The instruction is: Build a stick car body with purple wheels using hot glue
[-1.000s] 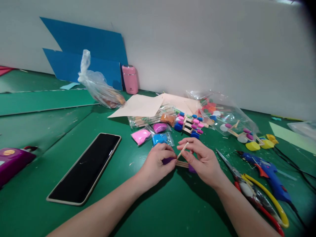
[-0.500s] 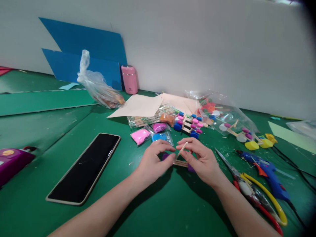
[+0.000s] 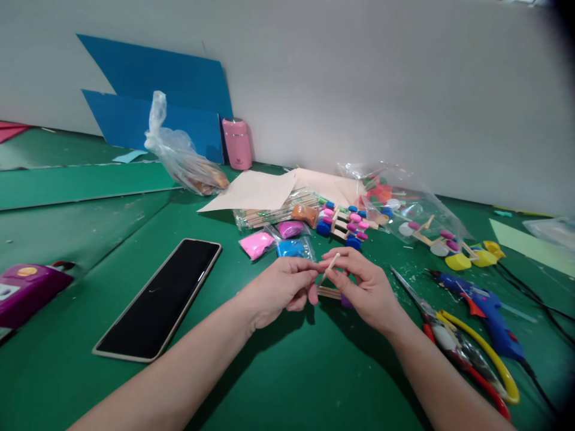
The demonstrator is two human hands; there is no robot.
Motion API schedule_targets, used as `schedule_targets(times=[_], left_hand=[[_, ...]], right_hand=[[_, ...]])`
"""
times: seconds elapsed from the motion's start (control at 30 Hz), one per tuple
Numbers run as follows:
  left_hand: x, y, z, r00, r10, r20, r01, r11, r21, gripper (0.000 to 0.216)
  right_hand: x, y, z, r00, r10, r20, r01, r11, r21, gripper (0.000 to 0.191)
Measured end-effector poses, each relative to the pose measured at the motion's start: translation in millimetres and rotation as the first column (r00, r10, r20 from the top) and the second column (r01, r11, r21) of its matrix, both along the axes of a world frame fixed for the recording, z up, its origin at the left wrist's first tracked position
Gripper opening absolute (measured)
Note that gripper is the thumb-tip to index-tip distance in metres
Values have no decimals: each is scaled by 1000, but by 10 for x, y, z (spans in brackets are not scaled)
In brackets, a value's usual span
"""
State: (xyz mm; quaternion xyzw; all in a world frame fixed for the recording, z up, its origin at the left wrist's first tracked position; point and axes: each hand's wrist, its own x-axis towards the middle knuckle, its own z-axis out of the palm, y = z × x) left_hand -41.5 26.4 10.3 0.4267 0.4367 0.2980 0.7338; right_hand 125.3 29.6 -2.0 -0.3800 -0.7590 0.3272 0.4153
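Wooden stick point(image 3: 333, 261), short and thin, tilted, upper end free and pointing away from me; held low over the green table point(image 3: 314, 371) between both hands. My right hand point(image 3: 365, 291): thumb and forefinger pinch the stick near its middle. My left hand point(image 3: 277, 291): fingers curled, thumb and forefinger pressed together on the stick's lower end. Frame of wooden sticks point(image 3: 329, 293): lies flat on the table just beneath my fingertips, with a purple cap point(image 3: 345, 301) at its right side, partly hidden by my right hand. Phone point(image 3: 162, 297): dark screen up, to my left, well apart. Scissors point(image 3: 453, 342) and blue glue gun point(image 3: 483, 311): to my right. Pink clay packet point(image 3: 256, 244) and blue clay packet point(image 3: 291, 248): just beyond my hands.
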Motion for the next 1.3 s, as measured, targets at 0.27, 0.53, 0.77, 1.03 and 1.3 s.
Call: schedule_targets(times=[0.27,0.53,0.77,1.03,1.3], left_hand=[[8,10,-50,994,-102,46,102,995,3,14],[-159,37,22,982,127,-139,-96,973,210,15],[-213,47,-54,911,226,-344,-4,840,542,13],[-85,29,-118,907,198,-371,62,810,583,20],[-45,60,-144,928,139,-346,108,787,608,19]], right_hand=[[5,10,-15,1000,-1,-10,1,1000,5,15],[4,0,0,1000,0,-15,0,1000,0,15],[-7,-8,11,1000,-4,-11,4,1000,-15,14],[-18,-8,-7,1000,10,-18,-10,1000,-3,15],[-9,-5,-6,1000,12,-18,-12,1000,-6,15]])
